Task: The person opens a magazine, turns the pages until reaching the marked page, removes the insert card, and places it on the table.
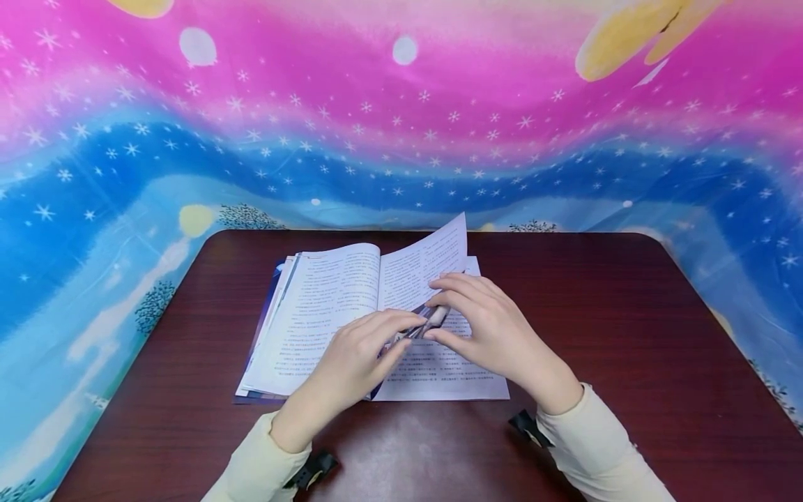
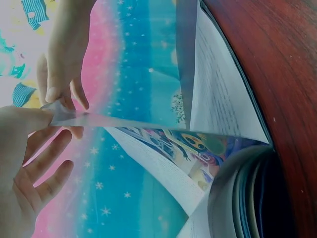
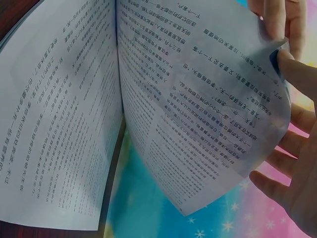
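Note:
An open magazine point(image 1: 320, 328) with printed text lies on the table, and one of its right-side pages point(image 1: 417, 268) is lifted and bent. My left hand point(image 1: 360, 348) pinches the edge of that page between thumb and fingers. Close beside it, my right hand point(image 1: 492, 324) pinches the same page edge. The right wrist view shows a small fold at the page's edge point(image 3: 247, 89) between the two thumbs. In the left wrist view the raised page point(image 2: 148, 123) is seen edge-on, above a colourful illustrated page point(image 2: 198, 148). Some fingertips are hidden behind the paper.
The magazine rests on a dark reddish-brown wooden table point(image 1: 602, 314). Behind and around the table hangs a pink and blue cloth point(image 1: 351, 153) with snowflakes. Black wrist straps point(image 1: 530, 429) sit at the cream sleeves point(image 1: 592, 436).

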Tool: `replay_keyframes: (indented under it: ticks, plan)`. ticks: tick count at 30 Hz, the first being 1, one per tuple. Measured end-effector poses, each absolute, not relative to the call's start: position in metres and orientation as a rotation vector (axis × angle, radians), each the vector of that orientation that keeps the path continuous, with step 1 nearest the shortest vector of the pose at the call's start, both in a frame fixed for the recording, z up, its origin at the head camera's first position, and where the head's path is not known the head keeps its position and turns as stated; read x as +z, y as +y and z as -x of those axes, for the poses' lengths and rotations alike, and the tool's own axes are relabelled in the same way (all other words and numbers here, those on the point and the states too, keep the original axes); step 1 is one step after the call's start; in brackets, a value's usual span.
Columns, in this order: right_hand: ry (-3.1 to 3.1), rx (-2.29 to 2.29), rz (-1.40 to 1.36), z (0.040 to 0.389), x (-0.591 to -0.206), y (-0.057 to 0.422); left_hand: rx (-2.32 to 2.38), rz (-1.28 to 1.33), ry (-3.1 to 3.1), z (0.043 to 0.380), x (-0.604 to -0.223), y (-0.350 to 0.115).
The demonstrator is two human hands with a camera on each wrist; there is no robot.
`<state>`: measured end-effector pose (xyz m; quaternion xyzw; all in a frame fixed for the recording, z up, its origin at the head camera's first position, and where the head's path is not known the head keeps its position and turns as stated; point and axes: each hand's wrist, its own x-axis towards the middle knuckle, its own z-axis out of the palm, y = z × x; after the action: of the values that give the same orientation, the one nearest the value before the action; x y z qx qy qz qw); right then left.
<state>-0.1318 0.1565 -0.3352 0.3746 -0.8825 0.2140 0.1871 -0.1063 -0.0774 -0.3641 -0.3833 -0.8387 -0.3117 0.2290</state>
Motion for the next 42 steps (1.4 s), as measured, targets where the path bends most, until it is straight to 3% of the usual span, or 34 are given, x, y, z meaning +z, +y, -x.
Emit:
replay_keyframes:
  ticks: [15, 25, 42]
  plan:
    - [-2.552, 0.629, -1.004, 0.119, -0.334, 0.166, -0.887, 0.838, -2.323, 0.104, -0.376, -0.107]
    - [-2.65, 0.536, -1.001, 0.112, -0.357, 0.184, -0.998, 0.488, -2.286, 0.094, -0.38, -0.136]
    - [-2.881, 0.391, -1.065, 0.107, -0.394, 0.23, -0.951, 0.235, -2.356, 0.078, -0.384, -0.171]
